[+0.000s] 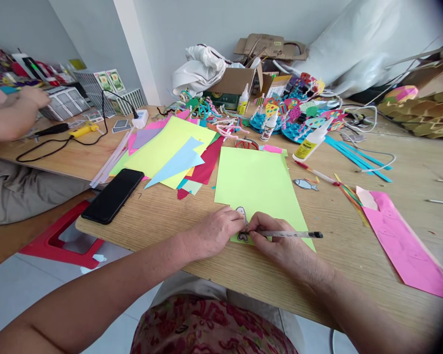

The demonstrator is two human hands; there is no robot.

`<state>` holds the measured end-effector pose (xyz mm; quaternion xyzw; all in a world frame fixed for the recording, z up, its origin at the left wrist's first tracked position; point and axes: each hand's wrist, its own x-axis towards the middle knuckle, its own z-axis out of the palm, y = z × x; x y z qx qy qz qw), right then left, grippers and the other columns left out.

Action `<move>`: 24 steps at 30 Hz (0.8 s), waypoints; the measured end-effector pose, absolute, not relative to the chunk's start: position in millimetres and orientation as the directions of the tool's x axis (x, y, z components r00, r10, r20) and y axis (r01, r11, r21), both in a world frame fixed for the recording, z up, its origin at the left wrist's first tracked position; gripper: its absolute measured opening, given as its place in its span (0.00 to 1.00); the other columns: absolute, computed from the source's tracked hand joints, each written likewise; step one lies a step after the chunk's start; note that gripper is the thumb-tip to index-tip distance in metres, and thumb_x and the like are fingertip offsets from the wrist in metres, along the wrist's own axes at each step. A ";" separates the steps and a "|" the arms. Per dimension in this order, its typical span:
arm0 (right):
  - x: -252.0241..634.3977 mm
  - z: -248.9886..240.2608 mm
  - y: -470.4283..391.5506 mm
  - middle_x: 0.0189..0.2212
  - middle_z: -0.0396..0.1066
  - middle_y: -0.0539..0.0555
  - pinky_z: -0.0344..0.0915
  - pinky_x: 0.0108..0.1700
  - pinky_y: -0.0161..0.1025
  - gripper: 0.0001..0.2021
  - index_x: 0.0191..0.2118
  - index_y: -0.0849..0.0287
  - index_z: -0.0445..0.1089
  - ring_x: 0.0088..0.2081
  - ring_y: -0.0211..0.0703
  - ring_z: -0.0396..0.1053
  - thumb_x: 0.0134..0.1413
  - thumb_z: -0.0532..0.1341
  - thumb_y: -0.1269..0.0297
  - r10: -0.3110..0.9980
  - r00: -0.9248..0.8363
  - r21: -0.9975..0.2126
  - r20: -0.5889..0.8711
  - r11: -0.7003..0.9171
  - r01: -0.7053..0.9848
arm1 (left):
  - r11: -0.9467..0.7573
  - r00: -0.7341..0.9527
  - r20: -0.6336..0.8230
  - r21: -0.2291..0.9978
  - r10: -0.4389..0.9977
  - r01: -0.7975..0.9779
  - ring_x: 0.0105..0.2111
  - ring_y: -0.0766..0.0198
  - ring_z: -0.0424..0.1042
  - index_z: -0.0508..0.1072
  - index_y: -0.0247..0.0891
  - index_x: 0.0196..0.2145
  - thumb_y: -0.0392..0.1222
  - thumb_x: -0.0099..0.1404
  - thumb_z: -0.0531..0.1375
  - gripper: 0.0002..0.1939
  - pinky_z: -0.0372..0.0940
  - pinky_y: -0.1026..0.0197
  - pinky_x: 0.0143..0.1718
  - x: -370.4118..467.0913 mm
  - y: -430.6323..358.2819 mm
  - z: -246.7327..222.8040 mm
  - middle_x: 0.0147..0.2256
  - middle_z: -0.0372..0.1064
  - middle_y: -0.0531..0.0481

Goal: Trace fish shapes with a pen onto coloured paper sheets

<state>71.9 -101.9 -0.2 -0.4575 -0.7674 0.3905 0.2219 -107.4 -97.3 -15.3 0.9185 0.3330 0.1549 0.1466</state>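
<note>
Sits at a long, pale brown wooden table [162, 211], facing a broad yellow-green paper sheet [256, 172] laid flat near the front edge. Has off to the right a long bright-pink paper piece [402, 241], and off to the left a flat black mobile phone [112, 196]. Rests the bare left hand [216, 231] on the sheet's near end, fingers bent and pressed down (pinching or merely pinning, impossible to tell). Grips in the bare right hand [276, 241], between thumb and fingers, a slim clear-barrelled pen with a dark end [295, 234]. Faces, past the sheet's right side, a white plastic glue bottle with a yellow label [312, 142]. Has on the wood, just right of the sheet, a flat blue-and-white paper fish [305, 184]. Pins between both hands, on the sheet, a small grey-and-white fish-like cut-out [241, 212], its middle hidden by fingers. Risks, through too light a left-hand press, letting the cut-out turn and skewing any pen line. Risks bending its narrow tail by catching the pen tip under it, or smearing fresh ink by dragging the right hand's heel across the sheet
</note>
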 end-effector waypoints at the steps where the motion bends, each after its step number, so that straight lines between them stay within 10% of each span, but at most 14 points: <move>1: 72.0 0.1 -102.0 0.20 0.62 0.46 0.53 0.25 0.32 0.04 0.26 0.57 0.59 0.22 0.35 0.55 0.48 0.52 0.70 0.876 -0.482 -0.805 -0.019 0.272 0.527 | -0.735 0.733 0.186 0.382 0.655 0.560 0.44 0.62 0.63 0.70 0.33 0.41 0.29 0.67 0.48 0.12 0.58 0.61 0.49 -107.6 -96.8 -15.3 0.44 0.66 0.45; 24: 70.5 2.5 -102.6 0.19 0.60 0.46 0.52 0.24 0.32 0.04 0.25 0.57 0.60 0.22 0.34 0.54 0.47 0.52 0.70 0.883 -0.468 -0.821 -0.026 0.249 0.514 | -0.727 0.734 0.177 0.412 0.656 0.550 0.43 0.62 0.63 0.70 0.34 0.37 0.26 0.66 0.45 0.14 0.58 0.61 0.48 -108.4 -94.6 -15.4 0.41 0.66 0.46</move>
